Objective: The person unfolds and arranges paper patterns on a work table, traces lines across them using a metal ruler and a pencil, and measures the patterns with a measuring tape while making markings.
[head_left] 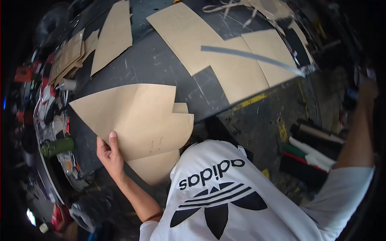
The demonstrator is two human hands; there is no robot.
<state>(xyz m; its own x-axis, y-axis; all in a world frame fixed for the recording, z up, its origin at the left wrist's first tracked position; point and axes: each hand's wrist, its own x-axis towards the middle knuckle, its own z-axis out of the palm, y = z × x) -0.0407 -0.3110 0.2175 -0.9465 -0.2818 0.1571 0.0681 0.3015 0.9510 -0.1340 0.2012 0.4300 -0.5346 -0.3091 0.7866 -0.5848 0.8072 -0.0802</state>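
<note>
My left hand [109, 154] grips the lower left edge of a large sheet of brown card [144, 116], thumb on top and fingers curled under it. The sheet has a curved side, a notched right edge and small pen marks. It is folded or overlapped near its lower end, and it tilts up off the dark table against my white shirt. My right arm reaches out to the far right, away from the table. At the dim edge of the view my right hand [367, 83] is blurred, its fingers unclear.
On the dark table [132, 66] lie more brown card pieces [225, 52], with a grey metal ruler [249, 58] across one. A tall card piece [114, 38] lies farther left. A green bottle [58, 147] and a white cup [67, 84] stand left. Rolled material [311, 150] lies low right.
</note>
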